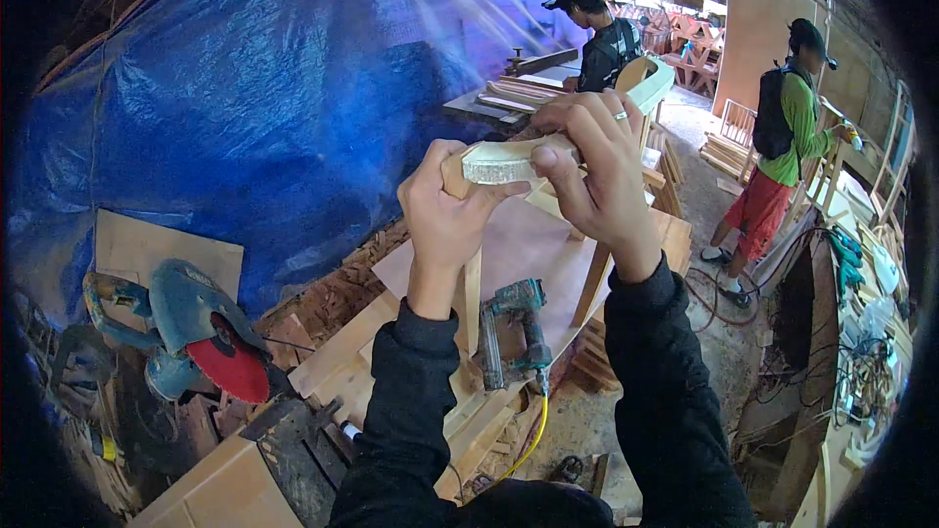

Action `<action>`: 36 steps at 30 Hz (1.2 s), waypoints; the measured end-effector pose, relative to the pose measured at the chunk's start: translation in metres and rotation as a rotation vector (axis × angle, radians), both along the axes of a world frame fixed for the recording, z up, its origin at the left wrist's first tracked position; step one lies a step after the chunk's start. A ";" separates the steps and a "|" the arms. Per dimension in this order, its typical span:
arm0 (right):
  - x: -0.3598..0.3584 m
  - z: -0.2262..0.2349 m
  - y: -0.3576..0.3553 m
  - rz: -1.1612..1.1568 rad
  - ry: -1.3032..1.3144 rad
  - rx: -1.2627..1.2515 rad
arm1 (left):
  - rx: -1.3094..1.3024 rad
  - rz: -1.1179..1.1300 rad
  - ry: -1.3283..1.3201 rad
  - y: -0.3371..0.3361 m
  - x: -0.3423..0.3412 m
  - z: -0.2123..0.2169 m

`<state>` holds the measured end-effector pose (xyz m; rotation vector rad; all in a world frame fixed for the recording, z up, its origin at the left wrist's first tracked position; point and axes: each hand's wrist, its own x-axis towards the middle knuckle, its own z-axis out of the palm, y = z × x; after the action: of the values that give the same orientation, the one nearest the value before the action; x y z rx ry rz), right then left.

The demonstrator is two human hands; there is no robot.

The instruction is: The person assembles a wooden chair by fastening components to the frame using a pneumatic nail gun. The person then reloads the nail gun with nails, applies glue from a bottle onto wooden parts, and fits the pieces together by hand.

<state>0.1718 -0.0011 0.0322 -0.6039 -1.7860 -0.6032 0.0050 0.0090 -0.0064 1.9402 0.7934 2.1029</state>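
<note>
A pale, curved wooden piece [497, 173] is raised in front of me, its cut end toward me and its far part bending away to the right. My left hand [442, 220] is closed round the near end from the left and below. From above, my right hand [599, 161] grips it, with the thumb near the cut end. Below my hands, a pneumatic nail gun [515, 330] lies on the wooden work surface [523, 249], joined to a yellow air hose [533, 442]. Upright wooden legs or slats stand partly hidden behind my hands.
A miter saw [210, 332] with a red blade stands at the left, beside a blue tarp [245, 117]. One person [608, 44] works at a bench beyond; another person [794, 127] in green stands at the right near a cluttered bench [871, 352]. A hose [699, 298] crosses the floor.
</note>
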 end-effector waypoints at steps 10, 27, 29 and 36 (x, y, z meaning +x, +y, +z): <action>0.003 -0.183 -0.012 0.116 0.525 -0.596 | 0.069 0.043 0.091 0.000 -0.015 -0.003; 0.038 -0.492 0.079 0.529 0.704 -1.654 | -0.036 -0.153 -0.056 0.009 0.013 0.000; 0.006 -0.471 0.047 0.484 0.797 -1.756 | -0.060 -0.103 -0.052 0.010 0.000 -0.008; 0.017 -0.285 -0.111 0.390 0.976 -1.386 | -0.007 -0.111 -0.017 0.011 0.001 -0.008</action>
<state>0.1888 -0.1118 -0.2524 -1.1260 -1.0582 1.1718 0.0063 0.0203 -0.0141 1.9130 0.6727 2.0472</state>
